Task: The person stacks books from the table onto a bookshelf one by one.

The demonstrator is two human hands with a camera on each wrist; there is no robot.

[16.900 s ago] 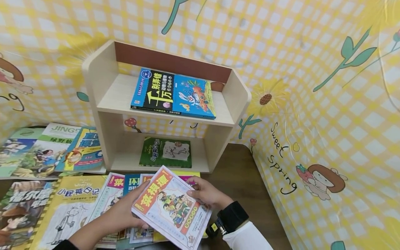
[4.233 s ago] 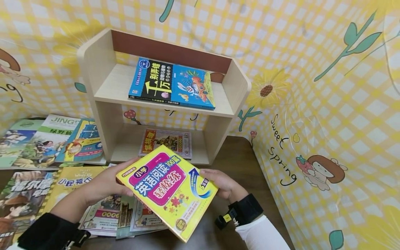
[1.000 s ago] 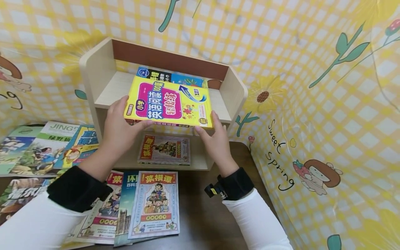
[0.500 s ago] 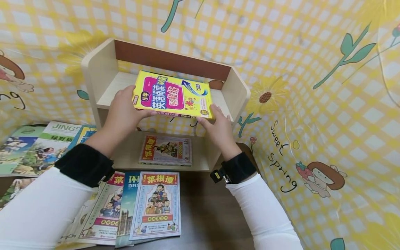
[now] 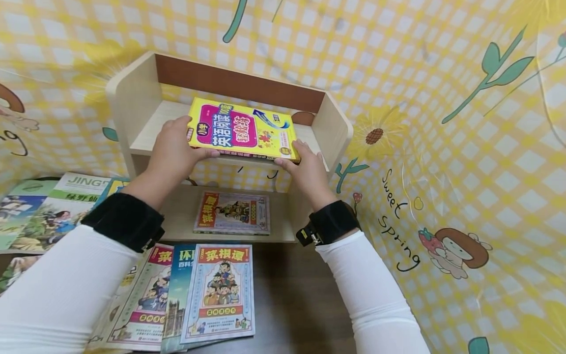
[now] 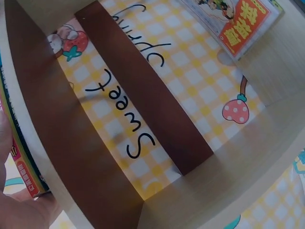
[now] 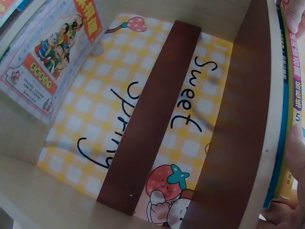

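Note:
A yellow book with a pink title panel lies flat at the upper shelf of a small wooden bookshelf. My left hand grips its left end, thumb along the front spine. At the right end my right hand holds the front corner between thumb and fingers. The right wrist view shows the yellow book's spine against a blue book under it; from the head, the blue book is covered. On the lower shelf lies a comic-cover book, untouched by either hand.
In front of the shelf, a pale comic-cover book overlaps a teal book and another comic-cover book. More books, including a green-and-white one, lie at left. A patterned cloth hangs behind and to the right.
Earlier a green book topped the lower shelf; now the comic-cover book does. Both hands have carried the yellow book from above the table to the upper shelf, lowering it over the blue book.

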